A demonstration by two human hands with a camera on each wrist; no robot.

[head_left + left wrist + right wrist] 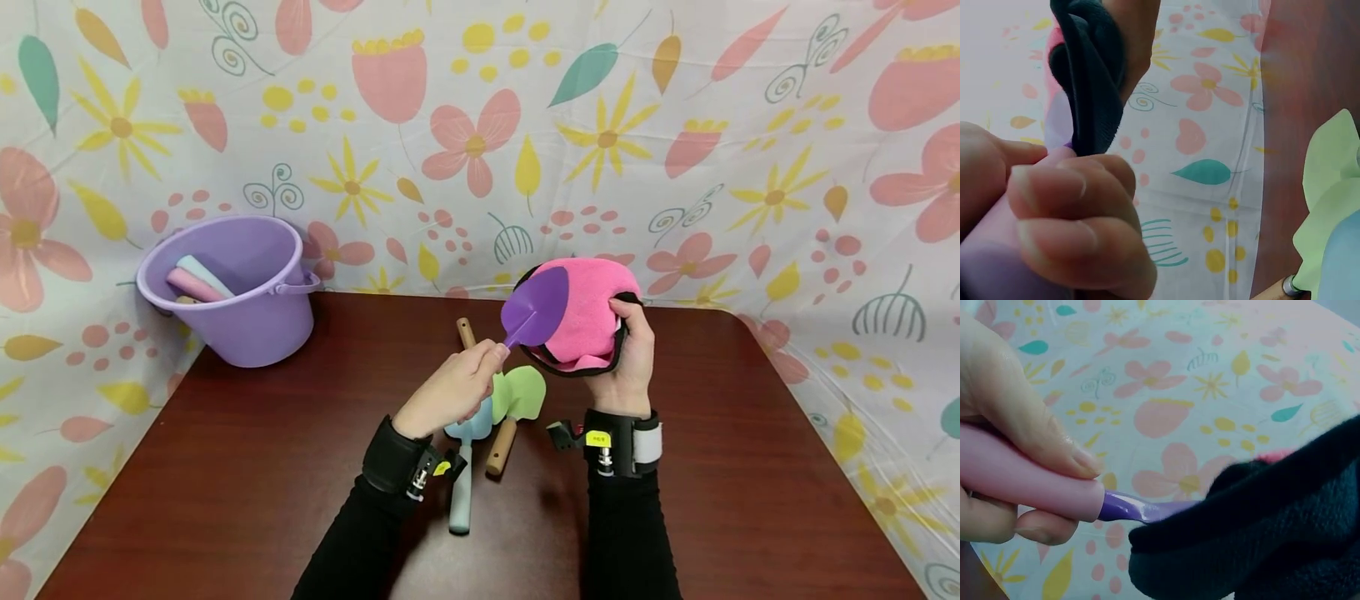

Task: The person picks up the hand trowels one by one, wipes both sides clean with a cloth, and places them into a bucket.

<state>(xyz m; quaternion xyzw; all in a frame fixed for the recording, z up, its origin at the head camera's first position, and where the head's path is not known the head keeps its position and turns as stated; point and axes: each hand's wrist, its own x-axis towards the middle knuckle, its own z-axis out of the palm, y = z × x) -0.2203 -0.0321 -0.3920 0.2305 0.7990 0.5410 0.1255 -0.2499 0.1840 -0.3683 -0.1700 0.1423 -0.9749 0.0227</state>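
Note:
In the head view my left hand (452,385) grips a small toy shovel with a purple blade (538,305). The left wrist view shows my fingers curled round its pink handle (997,244). My right hand (632,357) holds a pink cloth (596,312) with black edging, thumb on top near its right edge. The shovel's blade lies across the left part of the cloth's pink face. From the right wrist view the cloth's dark back (1260,531) hides most of the blade. Both things are held above the table.
On the brown table (247,483), below my hands, lie a light blue shovel (461,492) and light green shovels (527,392) with wooden handles, partly overlapping. A purple bucket (262,333) at the back left contains pink and pale blue handle-like pieces. A flowered cloth (472,142) hangs behind.

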